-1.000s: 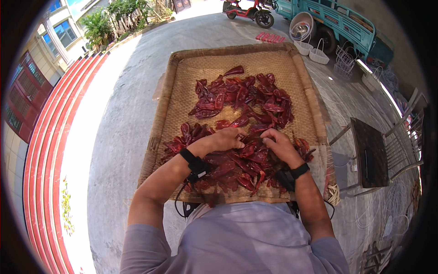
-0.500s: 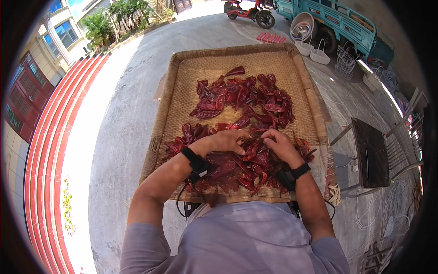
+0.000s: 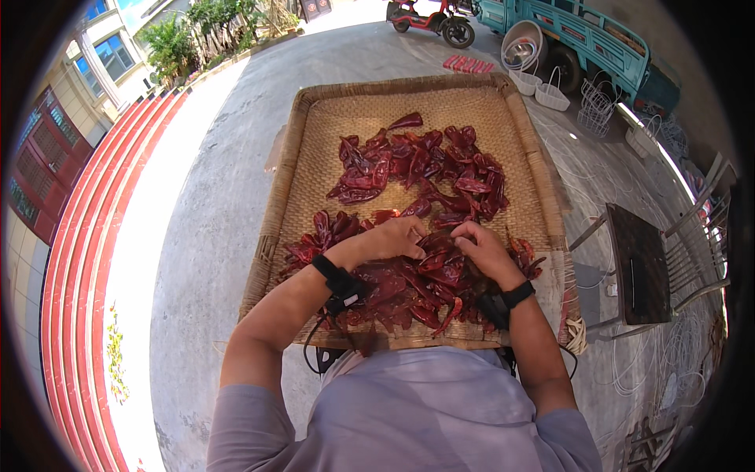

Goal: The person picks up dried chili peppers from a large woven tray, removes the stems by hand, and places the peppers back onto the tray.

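**Left hand (image 3: pixel 399 238) and right hand (image 3: pixel 481 247) side by side at the red peppers (image 3: pixel 442 269)!**

Here's the head view, and the action sits in the near half of a big woven tray (image 3: pixel 370 104). The left hand reaches in with fingers bent, a small gap between thumb and forefinger, right against the peppers; whether it grips one, I cannot tell. Just beside it, the right hand has its fingers curled in and the tips bunched, with dark, wrinkled peppers between the two; its grip, too, cannot be made out. Black straps circle both wrists.

The near heap spreads beneath the hands and toward the person's body. Farther up the tray lies a second cluster (image 3: pixel 421 165), glossy and deep red, with one lone pepper (image 3: pixel 406 121) at its far edge.

Out to the right, a dark-seated chair (image 3: pixel 638 263) stands on the concrete. Beyond the tray, white baskets (image 3: pixel 552 97) sit near a teal cart (image 3: pixel 590 35), a red scooter (image 3: pixel 429 21) beside it. Red steps (image 3: pixel 88 259) curve down the left side!
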Available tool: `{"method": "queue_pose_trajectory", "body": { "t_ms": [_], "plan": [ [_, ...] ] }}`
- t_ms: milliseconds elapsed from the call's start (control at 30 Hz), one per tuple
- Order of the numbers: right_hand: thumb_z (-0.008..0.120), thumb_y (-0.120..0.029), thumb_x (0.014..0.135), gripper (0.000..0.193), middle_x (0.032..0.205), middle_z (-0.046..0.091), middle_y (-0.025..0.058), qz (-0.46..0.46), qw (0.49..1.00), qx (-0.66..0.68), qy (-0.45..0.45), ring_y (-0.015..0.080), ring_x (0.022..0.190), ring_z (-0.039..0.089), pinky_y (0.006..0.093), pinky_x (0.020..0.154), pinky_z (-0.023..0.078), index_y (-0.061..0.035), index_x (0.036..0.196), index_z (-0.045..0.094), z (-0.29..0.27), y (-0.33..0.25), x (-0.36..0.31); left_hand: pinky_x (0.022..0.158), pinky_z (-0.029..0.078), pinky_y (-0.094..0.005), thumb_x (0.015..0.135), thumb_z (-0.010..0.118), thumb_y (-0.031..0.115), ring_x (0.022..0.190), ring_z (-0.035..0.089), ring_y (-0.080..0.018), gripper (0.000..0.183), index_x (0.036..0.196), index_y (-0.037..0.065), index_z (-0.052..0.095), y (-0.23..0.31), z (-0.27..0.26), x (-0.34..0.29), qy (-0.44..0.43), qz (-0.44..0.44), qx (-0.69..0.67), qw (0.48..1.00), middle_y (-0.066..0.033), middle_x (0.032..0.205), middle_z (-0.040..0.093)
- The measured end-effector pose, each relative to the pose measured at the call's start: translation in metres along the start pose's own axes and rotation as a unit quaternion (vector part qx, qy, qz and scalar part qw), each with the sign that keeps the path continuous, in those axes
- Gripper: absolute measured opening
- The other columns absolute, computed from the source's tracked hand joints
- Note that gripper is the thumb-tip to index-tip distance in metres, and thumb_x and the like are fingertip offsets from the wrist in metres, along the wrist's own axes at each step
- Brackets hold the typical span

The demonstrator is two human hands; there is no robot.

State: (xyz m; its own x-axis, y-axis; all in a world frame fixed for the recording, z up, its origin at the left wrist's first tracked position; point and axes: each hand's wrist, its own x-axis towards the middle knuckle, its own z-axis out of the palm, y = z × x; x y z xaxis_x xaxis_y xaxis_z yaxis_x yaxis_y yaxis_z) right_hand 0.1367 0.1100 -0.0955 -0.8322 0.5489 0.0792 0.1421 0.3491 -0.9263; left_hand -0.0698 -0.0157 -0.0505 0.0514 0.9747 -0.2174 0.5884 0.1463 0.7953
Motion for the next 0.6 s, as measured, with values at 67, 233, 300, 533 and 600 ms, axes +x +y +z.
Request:
{"method": "queue_pose_trajectory", "body": {
  "t_ms": [67,233,300,533,600],
  "plan": [
    [0.055,-0.011,0.088,0.015,0.082,0.056,-0.0006,0.0,1.0,0.003,0.003,0.0076,0.071,0.051,0.0246,0.065,0.043,-0.0025,0.1,0.057,0.0,-0.002,-0.001,0.074,0.044,-0.0282,0.078,0.071,0.023,0.084,0.053,-0.0154,0.046,0.112,0.001,0.05,0.005,-0.003,-0.001,0.023,0.002,0.001,1.0,-0.0057,0.092,0.055],
    [0.055,-0.012,0.088,0.015,0.083,0.057,-0.0003,0.005,1.0,-0.001,0.004,0.0078,0.071,0.051,0.0249,0.066,0.044,-0.0022,0.099,0.057,-0.001,-0.002,-0.001,0.065,0.044,-0.0252,0.089,0.056,0.021,0.075,0.056,-0.0125,0.039,0.12,-0.001,0.047,0.006,-0.011,-0.004,0.051,-0.074,-0.085,0.992,-0.004,0.089,0.06],
    [0.055,-0.011,0.087,0.015,0.083,0.056,-0.0001,0.0,1.0,0.004,-0.002,0.0078,0.071,0.051,0.0248,0.066,0.043,-0.0023,0.099,0.057,0.0,-0.005,-0.001,0.062,0.044,-0.0244,0.09,0.053,0.018,0.073,0.056,-0.0109,0.038,0.122,-0.001,0.046,-0.004,-0.018,-0.005,0.04,-0.071,-0.113,0.99,-0.0035,0.09,0.061],
    [0.055,-0.01,0.087,0.014,0.081,0.055,-0.0002,0.026,1.0,-0.009,0.001,0.0073,0.07,0.049,0.024,0.064,0.042,-0.0025,0.099,0.057,-0.003,-0.007,-0.002,0.061,0.046,-0.0233,0.091,0.051,0.012,0.072,0.057,-0.0104,0.044,0.13,0.0,0.036,-0.001,-0.051,-0.001,0.189,-0.105,-0.242,0.946,-0.0059,0.097,0.06],
    [0.055,-0.01,0.087,0.013,0.079,0.054,-0.0007,0.028,1.0,0.004,-0.001,0.0072,0.07,0.048,0.0239,0.063,0.042,-0.0027,0.098,0.057,0.0,-0.01,-0.002,0.068,0.049,-0.0279,0.088,0.057,0.013,0.08,0.056,-0.0151,0.052,0.132,-0.001,0.033,-0.017,-0.053,0.002,0.399,-0.058,-0.28,0.871,-0.0107,0.106,0.056]
  ]
}}
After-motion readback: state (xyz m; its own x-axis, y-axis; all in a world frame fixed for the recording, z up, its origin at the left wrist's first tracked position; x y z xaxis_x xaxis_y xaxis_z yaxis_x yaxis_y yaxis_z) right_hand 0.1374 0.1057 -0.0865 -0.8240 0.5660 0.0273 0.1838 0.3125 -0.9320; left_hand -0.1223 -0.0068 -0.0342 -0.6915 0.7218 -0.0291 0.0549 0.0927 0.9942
